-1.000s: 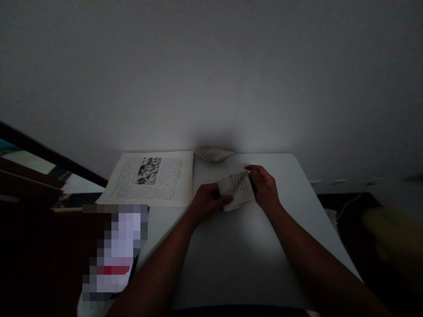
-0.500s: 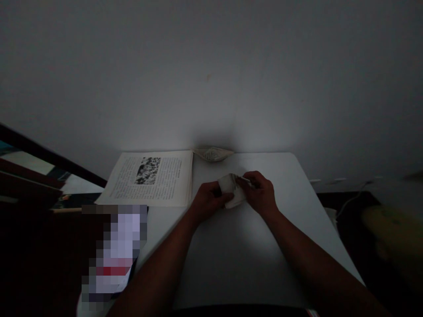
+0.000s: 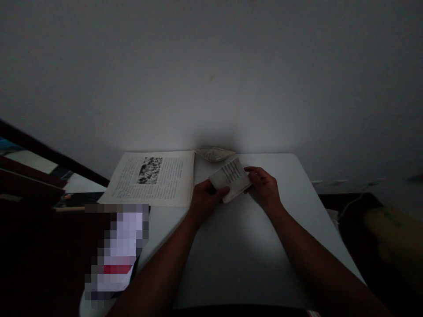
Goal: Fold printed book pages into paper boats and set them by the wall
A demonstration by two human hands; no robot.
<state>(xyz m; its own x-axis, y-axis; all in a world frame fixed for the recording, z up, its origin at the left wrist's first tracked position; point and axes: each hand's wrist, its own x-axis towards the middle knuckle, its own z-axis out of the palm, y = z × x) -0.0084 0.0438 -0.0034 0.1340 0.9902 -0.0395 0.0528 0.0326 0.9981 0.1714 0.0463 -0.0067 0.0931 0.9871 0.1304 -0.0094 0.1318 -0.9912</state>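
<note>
A small folded sheet of printed paper [image 3: 230, 178] is held above the white table, lines of text showing on its upper face. My left hand [image 3: 209, 196] grips its left lower edge, thumb on top and fingers underneath. At the right edge, my right hand [image 3: 263, 186] pinches the paper between thumb and fingers; part of that grip is hidden. Just beyond the hands, a folded paper boat [image 3: 214, 153] rests on the table against the wall.
Loose printed pages [image 3: 150, 178] with a photo lie at the table's back left. A pixelated, phone-like bright object [image 3: 120, 251] is at the left edge of the white table [image 3: 231, 264]. The wall [image 3: 211, 75] rises behind. A yellowish blurred object [image 3: 393, 229] stands low at the right.
The folded paper has been flattened out and tilted, so its printed face now shows. My right hand has shifted slightly to the paper's right edge.
</note>
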